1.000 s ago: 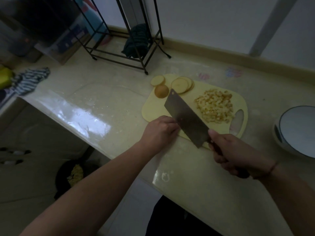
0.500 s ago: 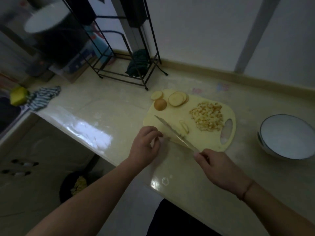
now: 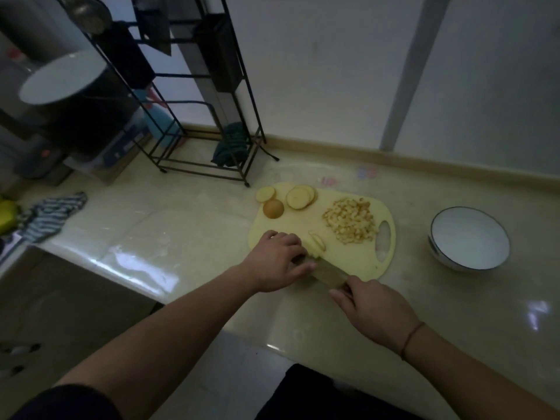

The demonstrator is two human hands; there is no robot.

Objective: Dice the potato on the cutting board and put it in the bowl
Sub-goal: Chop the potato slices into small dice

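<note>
A yellow cutting board (image 3: 357, 262) lies on the counter. On its far left are round potato slices (image 3: 300, 197) and a potato end (image 3: 273, 208); a pile of diced potato (image 3: 350, 224) sits at its right. A few cut strips (image 3: 316, 240) lie near the board's front. My left hand (image 3: 277, 260) presses on potato pieces at the board's front left corner, fingers curled over them. My right hand (image 3: 372, 312) grips the handle of a cleaver (image 3: 328, 272), whose blade lies low beside my left fingers. A white bowl (image 3: 469, 237) stands empty to the right of the board.
A black wire rack (image 3: 209, 122) with a dark cloth stands at the back left. A striped towel (image 3: 51, 218) lies at the counter's left end by a dark pot with a lid (image 3: 65, 77). The counter edge runs close below my hands.
The cleaver has come down from raised and tilted to low on the board beside my left fingers. The camera view has lifted and pulled back.
</note>
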